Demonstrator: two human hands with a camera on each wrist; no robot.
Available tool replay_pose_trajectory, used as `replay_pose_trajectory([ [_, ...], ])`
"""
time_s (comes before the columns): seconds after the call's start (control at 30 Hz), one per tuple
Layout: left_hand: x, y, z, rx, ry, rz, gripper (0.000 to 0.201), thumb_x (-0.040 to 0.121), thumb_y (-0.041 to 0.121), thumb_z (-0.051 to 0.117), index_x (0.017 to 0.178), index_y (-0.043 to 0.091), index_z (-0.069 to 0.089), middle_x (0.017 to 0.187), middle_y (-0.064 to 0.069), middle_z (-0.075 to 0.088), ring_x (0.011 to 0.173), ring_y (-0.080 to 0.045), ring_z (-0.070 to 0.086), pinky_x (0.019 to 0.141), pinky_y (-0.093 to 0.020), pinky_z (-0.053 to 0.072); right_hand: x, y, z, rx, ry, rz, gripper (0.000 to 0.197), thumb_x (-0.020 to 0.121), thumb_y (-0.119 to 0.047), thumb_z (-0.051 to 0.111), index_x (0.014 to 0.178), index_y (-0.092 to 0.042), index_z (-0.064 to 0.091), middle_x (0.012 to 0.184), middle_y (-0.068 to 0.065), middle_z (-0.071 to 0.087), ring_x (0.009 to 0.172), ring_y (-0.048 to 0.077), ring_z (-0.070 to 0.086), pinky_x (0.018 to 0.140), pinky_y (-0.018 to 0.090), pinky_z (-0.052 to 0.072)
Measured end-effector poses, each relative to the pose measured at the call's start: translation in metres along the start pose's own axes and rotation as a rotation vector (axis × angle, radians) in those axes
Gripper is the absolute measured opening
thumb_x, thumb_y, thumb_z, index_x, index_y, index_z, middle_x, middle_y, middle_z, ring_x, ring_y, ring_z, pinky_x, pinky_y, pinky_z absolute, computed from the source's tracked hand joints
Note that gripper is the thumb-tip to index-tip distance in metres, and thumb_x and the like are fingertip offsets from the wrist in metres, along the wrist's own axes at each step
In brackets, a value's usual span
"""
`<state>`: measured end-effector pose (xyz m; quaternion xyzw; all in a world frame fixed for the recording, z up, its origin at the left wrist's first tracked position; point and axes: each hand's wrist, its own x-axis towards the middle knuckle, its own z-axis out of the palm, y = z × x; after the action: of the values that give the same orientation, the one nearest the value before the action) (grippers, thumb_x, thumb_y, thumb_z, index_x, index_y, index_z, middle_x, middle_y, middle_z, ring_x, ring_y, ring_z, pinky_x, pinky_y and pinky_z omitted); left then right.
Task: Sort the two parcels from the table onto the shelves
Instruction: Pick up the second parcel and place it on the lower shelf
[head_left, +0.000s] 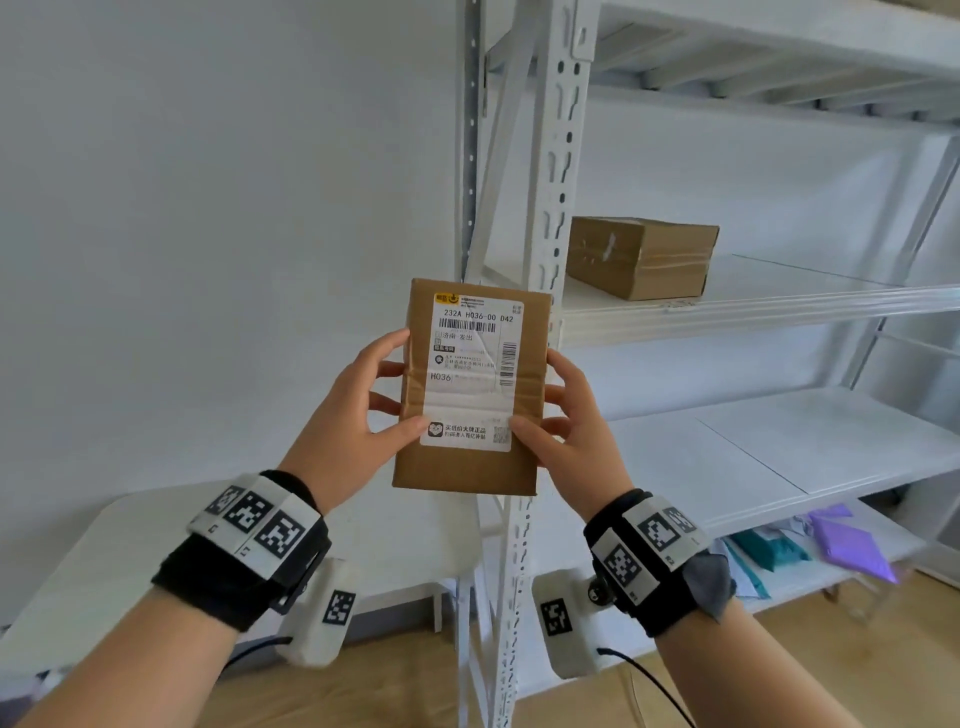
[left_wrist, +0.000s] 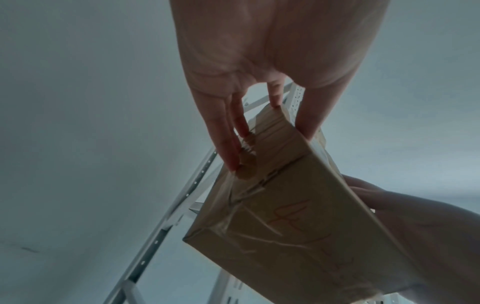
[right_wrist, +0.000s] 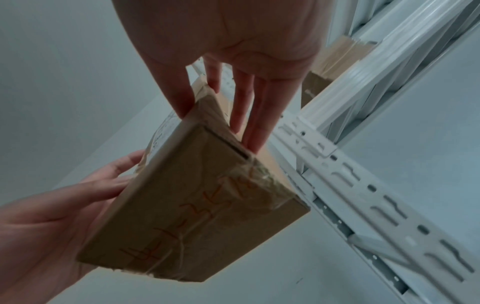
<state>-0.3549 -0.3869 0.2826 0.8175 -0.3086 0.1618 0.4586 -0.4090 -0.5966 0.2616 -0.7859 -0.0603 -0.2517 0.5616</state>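
Note:
A flat brown cardboard parcel (head_left: 470, 389) with a white shipping label is held upright in the air in front of the shelf post. My left hand (head_left: 358, 410) grips its left edge, thumb on the label side and fingers behind. My right hand (head_left: 566, 421) grips the right edge the same way. The wrist views show the parcel's taped underside (left_wrist: 293, 222) (right_wrist: 197, 207) with red handwriting, pinched by my left hand (left_wrist: 262, 115) and my right hand (right_wrist: 221, 98). A second brown parcel (head_left: 641, 257) lies on the upper middle shelf (head_left: 753, 306).
The white metal shelving unit stands to the right, its perforated upright post (head_left: 545, 208) just behind the held parcel. A lower shelf (head_left: 779, 457) is bare. Purple and teal mailer bags (head_left: 852, 545) lie on the bottom level. A white table (head_left: 130, 561) is at lower left.

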Motion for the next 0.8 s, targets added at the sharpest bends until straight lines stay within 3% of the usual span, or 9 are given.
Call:
replay_pose_trajectory([
  [0.13, 0.011, 0.034, 0.052, -0.013, 0.0, 0.027, 0.069, 0.081, 0.024, 0.066, 0.129, 0.048, 0.022, 0.128, 0.006, 0.045, 0.097, -0.009, 0.056, 0.071, -0.017, 0.048, -0.007, 0.012, -0.062, -0.028, 0.02, -0.013, 0.061, 0.086, -0.018, 0.061, 0.126, -0.051, 0.03, 0.115, -0.009, 0.059, 0.085, 0.014, 0.064, 0.071, 0.025, 0.056],
  [0.3, 0.023, 0.085, 0.129, -0.071, -0.015, 0.03, 0.07, 0.081, 0.022, 0.066, 0.132, 0.045, 0.024, 0.129, 0.004, 0.045, 0.098, -0.01, 0.056, 0.078, -0.023, 0.05, -0.012, 0.033, -0.153, -0.068, 0.033, -0.004, 0.063, 0.085, -0.018, 0.062, 0.134, -0.042, 0.032, 0.117, -0.004, 0.06, 0.087, 0.017, 0.065, 0.074, 0.029, 0.057],
  [0.47, 0.03, 0.125, 0.203, -0.089, -0.006, 0.029, 0.07, 0.081, 0.022, 0.066, 0.131, 0.045, 0.023, 0.129, 0.003, 0.045, 0.099, -0.011, 0.055, 0.084, -0.031, 0.051, -0.018, 0.056, -0.233, -0.09, 0.027, -0.014, 0.062, 0.085, -0.016, 0.062, 0.132, -0.042, 0.032, 0.112, -0.008, 0.06, 0.082, 0.013, 0.065, 0.065, 0.021, 0.056],
  [0.6, 0.034, 0.14, 0.248, -0.092, -0.017, -0.01, 0.072, 0.081, 0.023, 0.066, 0.137, 0.039, 0.023, 0.13, 0.001, 0.046, 0.098, -0.013, 0.057, 0.086, -0.034, 0.052, -0.021, 0.076, -0.275, -0.101, 0.008, 0.022, 0.062, 0.085, -0.016, 0.062, 0.132, -0.044, 0.032, 0.111, -0.01, 0.06, 0.084, 0.014, 0.066, 0.065, 0.024, 0.057],
  [0.8, 0.05, 0.141, 0.299, -0.098, -0.056, -0.06, 0.073, 0.081, 0.026, 0.066, 0.135, 0.044, 0.022, 0.128, 0.004, 0.046, 0.096, -0.008, 0.057, 0.082, -0.027, 0.05, -0.013, 0.111, -0.316, -0.08, -0.001, 0.07, 0.06, 0.085, -0.017, 0.062, 0.13, -0.045, 0.033, 0.111, -0.01, 0.061, 0.084, 0.016, 0.065, 0.069, 0.027, 0.057],
])
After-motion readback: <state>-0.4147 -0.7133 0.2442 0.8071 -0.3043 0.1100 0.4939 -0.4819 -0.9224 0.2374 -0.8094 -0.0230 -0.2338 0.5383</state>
